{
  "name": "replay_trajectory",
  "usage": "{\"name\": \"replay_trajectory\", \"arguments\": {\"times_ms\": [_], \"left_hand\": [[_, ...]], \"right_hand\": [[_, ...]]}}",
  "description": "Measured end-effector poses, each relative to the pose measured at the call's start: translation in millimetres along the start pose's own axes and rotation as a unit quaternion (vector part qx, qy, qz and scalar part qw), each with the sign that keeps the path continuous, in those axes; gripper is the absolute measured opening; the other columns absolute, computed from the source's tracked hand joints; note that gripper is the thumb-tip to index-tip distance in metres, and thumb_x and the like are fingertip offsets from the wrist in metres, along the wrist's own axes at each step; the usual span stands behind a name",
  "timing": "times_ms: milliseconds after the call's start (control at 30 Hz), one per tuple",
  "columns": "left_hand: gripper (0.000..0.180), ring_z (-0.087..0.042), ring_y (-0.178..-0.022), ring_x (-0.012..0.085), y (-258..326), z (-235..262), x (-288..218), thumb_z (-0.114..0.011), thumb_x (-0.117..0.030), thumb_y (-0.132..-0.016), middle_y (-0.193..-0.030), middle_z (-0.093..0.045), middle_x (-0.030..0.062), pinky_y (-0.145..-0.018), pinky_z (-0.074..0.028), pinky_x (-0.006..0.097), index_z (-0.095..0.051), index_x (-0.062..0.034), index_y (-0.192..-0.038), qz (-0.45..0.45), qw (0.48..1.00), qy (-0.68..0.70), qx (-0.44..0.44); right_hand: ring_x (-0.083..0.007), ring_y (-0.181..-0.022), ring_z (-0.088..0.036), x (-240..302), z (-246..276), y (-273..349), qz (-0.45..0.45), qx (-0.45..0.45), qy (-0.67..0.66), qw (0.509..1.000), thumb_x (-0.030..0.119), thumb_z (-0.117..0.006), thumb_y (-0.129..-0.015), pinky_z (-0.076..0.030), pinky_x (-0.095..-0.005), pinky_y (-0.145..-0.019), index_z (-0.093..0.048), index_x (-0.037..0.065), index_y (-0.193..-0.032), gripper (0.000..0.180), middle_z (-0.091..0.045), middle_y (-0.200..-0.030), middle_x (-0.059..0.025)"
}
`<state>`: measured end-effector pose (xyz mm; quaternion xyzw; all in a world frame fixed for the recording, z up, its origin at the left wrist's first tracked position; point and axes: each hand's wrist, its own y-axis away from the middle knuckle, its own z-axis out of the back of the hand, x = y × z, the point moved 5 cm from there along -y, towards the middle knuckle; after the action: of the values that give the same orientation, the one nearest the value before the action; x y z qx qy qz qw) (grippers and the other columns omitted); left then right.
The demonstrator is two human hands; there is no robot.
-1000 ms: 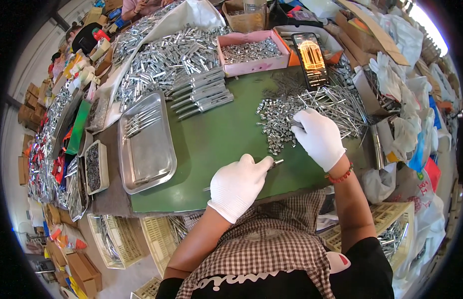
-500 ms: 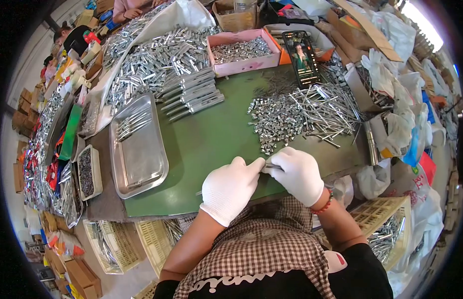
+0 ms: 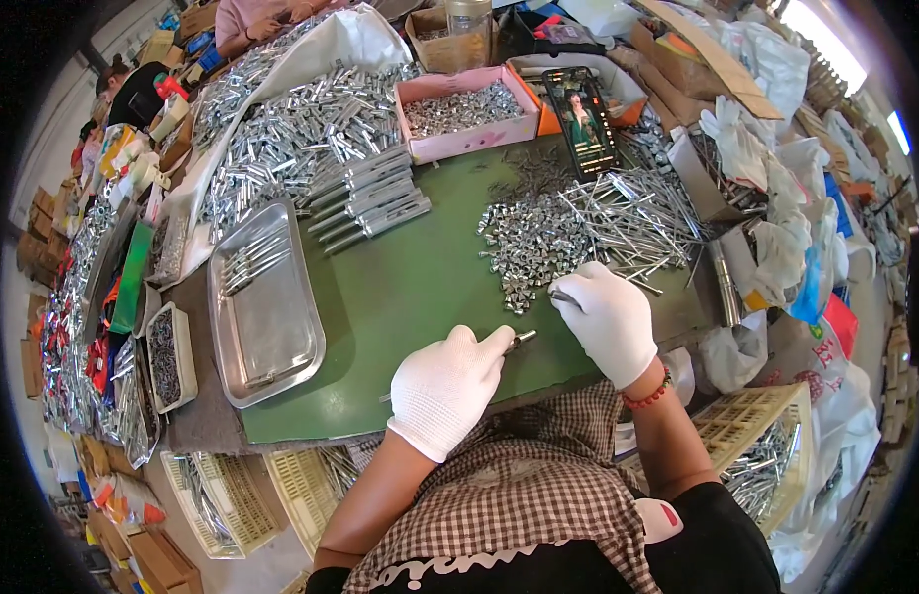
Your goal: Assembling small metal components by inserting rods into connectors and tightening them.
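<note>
My left hand [image 3: 445, 388], in a white knitted glove, is closed around a slim metal rod. The rod's silver tip [image 3: 522, 340] pokes out past the thumb and forefinger, and its thin other end shows by the wrist. My right hand [image 3: 610, 325], gloved the same way, pinches a small grey metal piece [image 3: 564, 296], mostly hidden by the fingers. Just beyond this hand lies a heap of short silver metal sleeves [image 3: 538, 243]. Long thin metal pins [image 3: 637, 223] are piled to its right.
Left on the green table mat [image 3: 380, 337] stands a metal tray [image 3: 281, 342] with several rods. Assembled metal rods [image 3: 375, 203] lie in a row behind. Farther back are a pink box [image 3: 469, 147] of small parts and an upright phone [image 3: 581, 129]. Another person [image 3: 246, 25] sits beyond.
My hands have come apart: the right has moved up and away toward the sleeve heap with the grey piece. The rod's tip now shows in my left hand. The view has shifted slightly.
</note>
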<state>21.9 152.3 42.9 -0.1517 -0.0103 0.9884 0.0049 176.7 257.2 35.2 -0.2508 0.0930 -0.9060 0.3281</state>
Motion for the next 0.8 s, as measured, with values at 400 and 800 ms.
{"name": "replay_trajectory", "arguments": {"times_ms": [400,800], "left_hand": [[0.016,-0.061,-0.061,0.0305,1,-1,3,-0.057,-0.024,-0.091,-0.076,-0.058,0.0095,-0.053,-0.048,0.042,-0.063,-0.0225,-0.105,-0.005,1.000,0.002,-0.015],[0.014,-0.060,-0.060,0.0306,1,1,-1,-0.059,-0.024,-0.089,-0.073,-0.057,0.0092,-0.053,-0.047,0.041,-0.064,-0.0221,-0.102,-0.011,0.999,0.000,-0.039]], "right_hand": [[-0.0278,-0.081,-0.065,24,3,4,0.114,0.064,-0.068,0.989,0.013,-0.070,-0.076,-0.054,-0.0384,-0.068,-0.066,0.012,-0.092,0.016,-0.064,-0.092,-0.0066],[-0.0236,-0.079,-0.065,35,-12,20,0.134,0.080,-0.006,0.988,0.016,-0.070,-0.081,-0.053,-0.0334,-0.067,-0.068,0.015,-0.092,0.011,-0.064,-0.086,-0.0018]]}}
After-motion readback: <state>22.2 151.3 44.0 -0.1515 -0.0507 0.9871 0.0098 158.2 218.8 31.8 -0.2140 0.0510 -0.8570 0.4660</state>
